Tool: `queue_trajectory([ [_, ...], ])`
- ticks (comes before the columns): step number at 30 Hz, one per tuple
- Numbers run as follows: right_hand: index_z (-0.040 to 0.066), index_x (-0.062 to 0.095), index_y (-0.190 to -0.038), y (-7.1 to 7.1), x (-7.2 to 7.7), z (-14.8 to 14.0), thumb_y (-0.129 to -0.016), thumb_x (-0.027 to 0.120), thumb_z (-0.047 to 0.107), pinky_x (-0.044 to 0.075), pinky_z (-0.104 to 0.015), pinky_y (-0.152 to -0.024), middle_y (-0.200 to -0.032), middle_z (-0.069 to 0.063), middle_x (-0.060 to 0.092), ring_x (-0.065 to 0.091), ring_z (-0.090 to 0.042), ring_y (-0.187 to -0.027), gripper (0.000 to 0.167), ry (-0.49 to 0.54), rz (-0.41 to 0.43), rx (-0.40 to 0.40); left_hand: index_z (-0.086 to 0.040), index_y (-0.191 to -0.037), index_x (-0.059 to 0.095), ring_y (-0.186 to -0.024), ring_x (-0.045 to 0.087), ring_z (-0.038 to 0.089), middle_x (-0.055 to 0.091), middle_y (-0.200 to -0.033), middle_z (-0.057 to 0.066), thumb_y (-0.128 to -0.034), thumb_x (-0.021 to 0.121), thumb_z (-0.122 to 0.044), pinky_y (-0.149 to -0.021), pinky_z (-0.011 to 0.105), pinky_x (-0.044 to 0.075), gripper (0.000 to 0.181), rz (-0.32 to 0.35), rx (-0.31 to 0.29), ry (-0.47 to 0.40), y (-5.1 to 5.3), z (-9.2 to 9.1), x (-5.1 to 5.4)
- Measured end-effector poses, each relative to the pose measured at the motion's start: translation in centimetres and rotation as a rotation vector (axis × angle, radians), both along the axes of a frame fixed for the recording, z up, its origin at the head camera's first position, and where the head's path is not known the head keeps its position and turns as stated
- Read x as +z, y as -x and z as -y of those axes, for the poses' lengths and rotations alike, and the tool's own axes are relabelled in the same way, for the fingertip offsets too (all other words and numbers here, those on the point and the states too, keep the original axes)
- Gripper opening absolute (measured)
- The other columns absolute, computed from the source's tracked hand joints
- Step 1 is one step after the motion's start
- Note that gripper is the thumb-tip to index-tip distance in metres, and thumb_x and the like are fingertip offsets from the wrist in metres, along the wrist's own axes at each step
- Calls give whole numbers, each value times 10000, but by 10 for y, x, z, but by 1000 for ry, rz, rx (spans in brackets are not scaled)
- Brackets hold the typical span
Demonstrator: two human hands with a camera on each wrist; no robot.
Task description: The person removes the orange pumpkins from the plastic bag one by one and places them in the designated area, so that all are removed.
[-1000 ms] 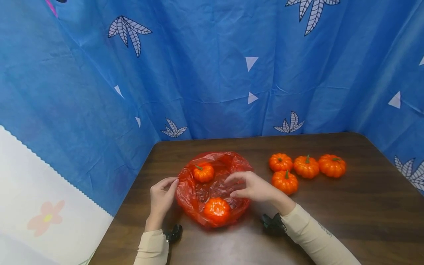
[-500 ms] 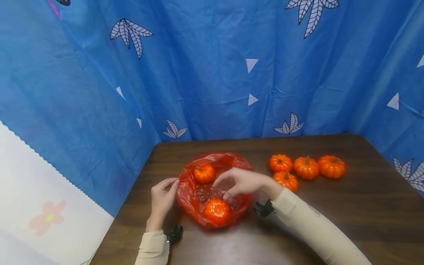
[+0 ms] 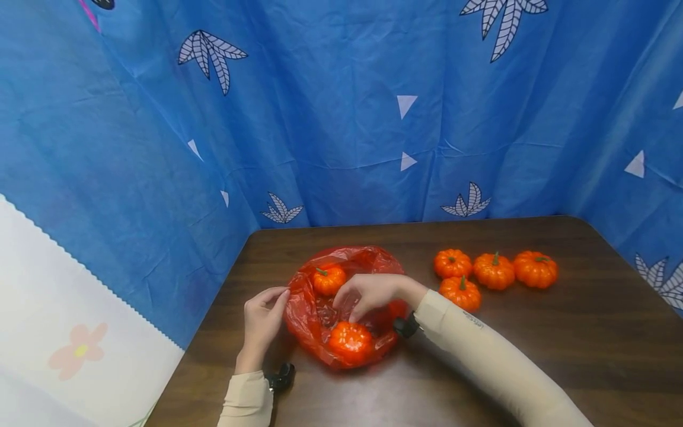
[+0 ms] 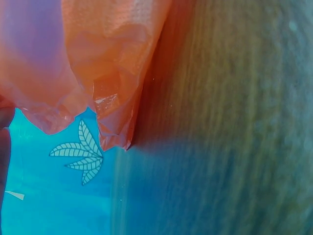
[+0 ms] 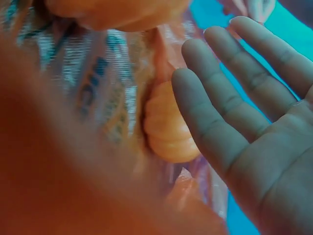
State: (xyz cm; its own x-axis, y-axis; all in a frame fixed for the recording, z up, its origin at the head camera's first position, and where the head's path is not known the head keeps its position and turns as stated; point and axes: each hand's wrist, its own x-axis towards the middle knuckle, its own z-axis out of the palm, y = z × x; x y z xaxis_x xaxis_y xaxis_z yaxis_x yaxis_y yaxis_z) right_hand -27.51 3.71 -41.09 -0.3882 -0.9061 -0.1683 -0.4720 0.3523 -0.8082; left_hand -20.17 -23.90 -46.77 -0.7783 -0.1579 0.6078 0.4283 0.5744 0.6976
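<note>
A red plastic bag (image 3: 305,311) stands with its mouth spread on the table. My left hand (image 3: 260,320) pinches the bag's left rim between thumb and fingers; thin red plastic (image 4: 115,54) fills the upper left of the left wrist view. Inside lie an orange pumpkin (image 3: 329,280) at the back and another pumpkin (image 3: 350,343) at the front. Over the opening, my right hand (image 3: 372,293) reaches in from the right, its fingers loosely bent. In the right wrist view those fingers (image 5: 208,112) are spread and hold nothing, beside one pumpkin (image 5: 168,129). Crinkled plastic with print (image 5: 98,88) shows below.
To the right of the bag, several more pumpkins (image 3: 494,271) sit close together on the brown wooden table (image 3: 576,338). A blue curtain (image 3: 341,118) with leaf prints hangs behind. White cloth (image 3: 107,296) is at the left.
My right hand has moved left and farther over the bag's opening, between the two pumpkins. The left hand stays at the rim.
</note>
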Motion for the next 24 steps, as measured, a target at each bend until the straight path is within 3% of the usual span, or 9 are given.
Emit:
queue_trajectory([
  [5,83,679,-1250,0,-11,3,-866,776,126,546,-204,-875,-1210,-64,709,660,-197,-1072,399,-63,-3,1,-34,-922,791,-768,704,96,780,-899,119,-872,751,-24,-739,70,528,65,4,1,-11,0,-1,-1],
  [13,155,687,-1248,1,-21,2,-883,758,149,553,-241,-905,-1213,79,686,622,-87,-1066,372,-94,62,-20,-20,-915,788,-760,719,279,778,-906,142,-850,767,-9,-710,49,513,70,10,6,-36,-1,-3,0],
  [21,293,697,-1189,1,-23,1,-864,776,219,516,-298,-963,-1176,158,642,563,-93,-1092,343,-154,96,-39,-55,-931,793,-755,703,104,782,-911,105,-878,752,-43,-712,96,546,68,16,-3,-17,-1,-1,0],
  [24,291,698,-1175,0,-23,2,-853,782,213,510,-319,-988,-1183,142,644,562,-92,-1104,342,-158,101,-45,-57,-930,791,-758,694,70,782,-909,97,-879,752,-49,-715,105,551,65,12,-11,-13,-1,-1,0],
])
